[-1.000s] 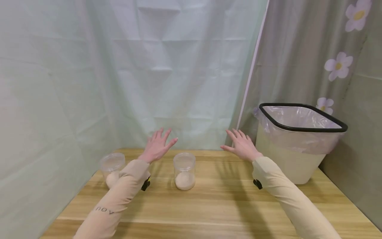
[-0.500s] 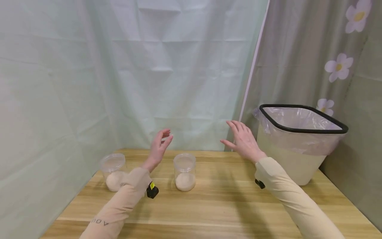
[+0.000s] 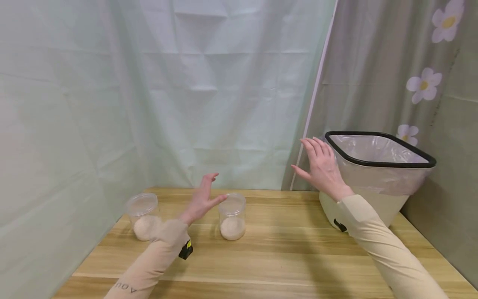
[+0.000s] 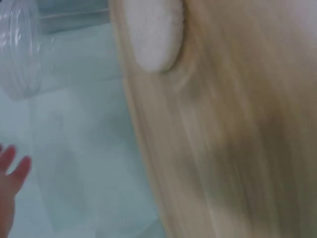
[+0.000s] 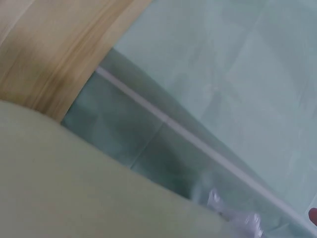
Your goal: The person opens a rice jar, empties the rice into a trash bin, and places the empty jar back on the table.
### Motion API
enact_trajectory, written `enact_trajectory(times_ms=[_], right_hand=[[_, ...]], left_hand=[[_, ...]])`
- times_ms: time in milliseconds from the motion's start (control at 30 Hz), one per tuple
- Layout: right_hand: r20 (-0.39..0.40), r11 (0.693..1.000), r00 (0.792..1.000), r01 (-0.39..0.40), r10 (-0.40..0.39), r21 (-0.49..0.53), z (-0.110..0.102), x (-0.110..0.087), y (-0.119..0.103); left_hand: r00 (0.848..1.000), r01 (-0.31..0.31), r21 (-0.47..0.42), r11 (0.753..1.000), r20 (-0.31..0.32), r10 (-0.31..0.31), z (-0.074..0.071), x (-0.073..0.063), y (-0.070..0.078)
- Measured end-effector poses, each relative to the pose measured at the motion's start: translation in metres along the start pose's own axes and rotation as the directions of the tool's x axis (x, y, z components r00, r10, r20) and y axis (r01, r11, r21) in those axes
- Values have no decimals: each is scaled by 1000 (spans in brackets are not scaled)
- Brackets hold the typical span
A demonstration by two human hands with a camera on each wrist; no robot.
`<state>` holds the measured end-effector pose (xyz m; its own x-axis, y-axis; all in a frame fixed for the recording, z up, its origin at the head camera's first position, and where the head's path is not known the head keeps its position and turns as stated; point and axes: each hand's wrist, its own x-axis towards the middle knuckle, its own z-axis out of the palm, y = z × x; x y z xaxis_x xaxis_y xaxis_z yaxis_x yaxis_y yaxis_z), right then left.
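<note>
In the head view my left hand (image 3: 199,204) hovers over the table, thumb and fingers apart, just left of a clear lidded jar (image 3: 232,207). Its thumb tip overlaps the jar's rim in that view; I cannot tell whether they touch. Pale contents (image 4: 156,34) fill the lower part of this jar, seen close in the left wrist view. A second clear jar (image 3: 142,205) with similar pale contents stands farther left, partly behind the left sleeve. Raised in front of the bin (image 3: 373,207), my right hand (image 3: 325,171) holds nothing, its fingers loosely extended.
The cream bin has a black rim (image 3: 381,162) and a translucent purple liner (image 3: 388,180). Pale curtains (image 3: 224,104) hang behind the wooden table (image 3: 261,265), and a flowered grey curtain (image 3: 373,74) hangs at the right.
My left hand has turned and come lower, with its thumb now at the right-hand jar. The right hand has risen and moved right towards the bin. Both jars stay put.
</note>
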<state>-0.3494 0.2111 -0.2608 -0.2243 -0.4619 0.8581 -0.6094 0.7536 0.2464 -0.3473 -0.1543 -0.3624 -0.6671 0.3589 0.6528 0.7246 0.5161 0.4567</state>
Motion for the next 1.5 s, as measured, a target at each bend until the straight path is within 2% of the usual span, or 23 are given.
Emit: enact_trajectory(times_ms=[67, 100, 200, 333, 667, 867, 1033, 1300, 1500], right_hand=[[-11, 1000, 1000, -13, 13, -17, -5, -2, 4], [-18, 999, 1000, -17, 16, -27, -7, -2, 6], [-15, 998, 1000, -17, 16, -53, -14, -3, 11], [-14, 996, 1000, -9, 8, -87, -26, -4, 16], [-94, 989, 995, -28, 14, -147, -52, -11, 33], [-92, 981, 992, -98, 84, -165, -64, -21, 42], [-110, 978, 989, -121, 103, -172, -73, -29, 51], [-150, 963, 976, -188, 160, -193, -89, -41, 67], [-171, 944, 953, -278, 249, -177, -98, -51, 78]], left_hand=[[990, 97, -63, 993, 109, -90, 4, -5, 3], [982, 128, -82, 988, 147, -115, 5, -6, 3], [968, 178, -123, 976, 200, -151, 9, -11, 5], [961, 197, -136, 971, 224, -163, 13, -17, 3], [939, 272, -142, 952, 255, -230, 25, -28, -3], [912, 347, -160, 924, 288, -293, 28, -28, -4], [891, 393, -170, 904, 314, -328, 32, -31, -8], [895, 381, -215, 899, 331, -299, 35, -35, -13], [883, 400, -234, 886, 358, -304, 36, -34, -14]])
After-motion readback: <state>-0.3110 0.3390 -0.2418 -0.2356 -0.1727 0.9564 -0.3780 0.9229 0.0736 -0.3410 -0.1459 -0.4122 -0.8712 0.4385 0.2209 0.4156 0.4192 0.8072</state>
